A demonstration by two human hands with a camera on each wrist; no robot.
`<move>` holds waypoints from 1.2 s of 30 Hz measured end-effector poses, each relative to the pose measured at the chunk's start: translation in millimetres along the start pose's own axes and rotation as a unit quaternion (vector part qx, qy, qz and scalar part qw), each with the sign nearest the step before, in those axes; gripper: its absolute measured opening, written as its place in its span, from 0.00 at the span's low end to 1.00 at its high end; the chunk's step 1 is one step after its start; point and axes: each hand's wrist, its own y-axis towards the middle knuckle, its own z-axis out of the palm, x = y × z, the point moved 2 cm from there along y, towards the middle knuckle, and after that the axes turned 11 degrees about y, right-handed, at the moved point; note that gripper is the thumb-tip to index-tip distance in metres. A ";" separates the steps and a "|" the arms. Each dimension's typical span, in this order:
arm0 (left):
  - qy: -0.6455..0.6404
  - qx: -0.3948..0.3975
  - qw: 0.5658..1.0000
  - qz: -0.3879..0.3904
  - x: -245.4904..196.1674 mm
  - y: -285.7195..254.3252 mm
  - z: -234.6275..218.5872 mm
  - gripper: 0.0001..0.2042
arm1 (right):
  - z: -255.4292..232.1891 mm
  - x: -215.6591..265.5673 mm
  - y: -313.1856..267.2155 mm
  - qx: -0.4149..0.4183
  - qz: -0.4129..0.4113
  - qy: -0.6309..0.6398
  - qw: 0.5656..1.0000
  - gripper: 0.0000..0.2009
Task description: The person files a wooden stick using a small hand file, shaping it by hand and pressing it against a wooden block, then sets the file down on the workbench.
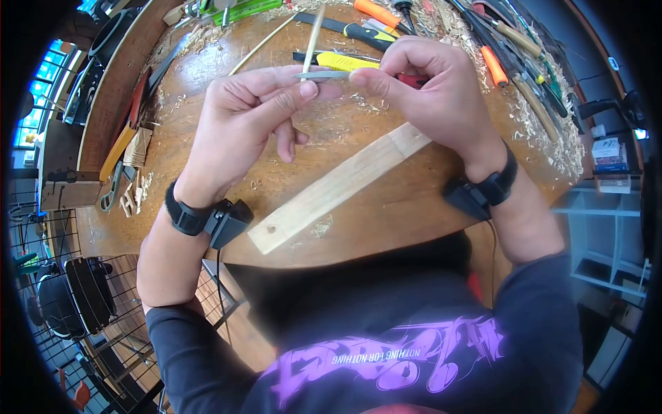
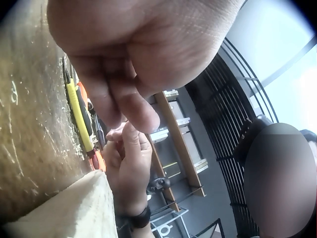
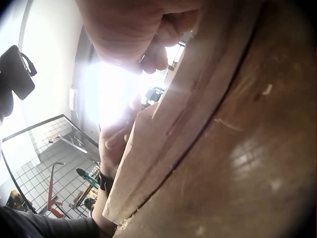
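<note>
My left hand pinches a thin pale wooden stick that stands up between thumb and fingers. A narrow grey strip runs from the left fingertips across to my right hand, whose thumb and forefinger pinch its other end. What the strip is made of I cannot tell. Below both hands a flat wooden board with a hole near each end lies slantwise on the table. In the wrist views, the left hand and right hand hide what they hold.
Behind the hands lie a yellow-handled knife, a black-and-yellow tool handle and another thin stick. Several files and chisels lie among shavings at the right. A wooden shelf side edges the left of the table.
</note>
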 end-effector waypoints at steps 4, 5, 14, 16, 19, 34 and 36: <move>-0.019 0.001 1.000 -0.005 -2.2 1.1 7.4 0.12 | 2.7 9.7 0.2 -0.005 -0.010 -0.039 0.999 0.14; -0.016 0.003 1.000 -0.003 -2.2 1.3 6.7 0.12 | 2.3 8.9 1.9 -0.002 -0.037 -0.043 0.998 0.14; 0.006 0.004 1.000 -0.006 1.5 1.2 3.2 0.11 | 0.0 -2.1 -3.4 -0.007 -0.008 -0.037 0.999 0.13; 0.007 0.004 1.000 -0.009 -1.4 2.7 5.3 0.11 | 3.0 6.7 -1.3 -0.007 -0.001 -0.051 0.999 0.13; 0.008 0.008 1.000 -0.009 -0.4 1.8 7.1 0.11 | 6.1 8.3 -2.0 -0.014 -0.003 -0.043 0.999 0.13; -0.028 0.008 0.999 -0.014 -0.6 3.3 4.1 0.14 | 6.7 13.5 -2.6 -0.024 -0.008 -0.027 0.999 0.13; -0.019 0.013 1.000 -0.017 0.5 3.8 2.9 0.14 | 3.9 11.9 -1.0 -0.017 -0.018 -0.027 0.999 0.13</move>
